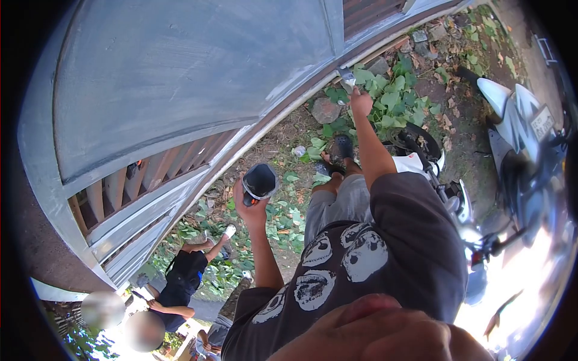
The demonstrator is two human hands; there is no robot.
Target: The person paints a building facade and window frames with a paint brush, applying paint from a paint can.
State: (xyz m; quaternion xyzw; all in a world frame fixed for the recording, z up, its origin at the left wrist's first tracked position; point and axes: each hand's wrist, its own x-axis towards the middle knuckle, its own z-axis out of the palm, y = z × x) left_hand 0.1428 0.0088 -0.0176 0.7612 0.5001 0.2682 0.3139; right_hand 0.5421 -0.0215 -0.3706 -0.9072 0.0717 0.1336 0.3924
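My right hand (361,100) is stretched out low and grips a paintbrush (347,77), whose bristles touch the bottom edge of a grey-painted gate (180,78). My left hand (251,201) is raised in front of my chest and holds a small dark container (260,180) with its opening facing the camera. The gate fills the upper left, with a solid panel above and vertical slats lower down. My legs, in grey shorts, and my dark sandals (343,146) are visible below.
Parked motorbikes (512,120) stand close on the right. Green weeds (391,99), stones (325,110) and dry leaves cover the ground along the gate. Other people (180,277) are down at the lower left near the gate.
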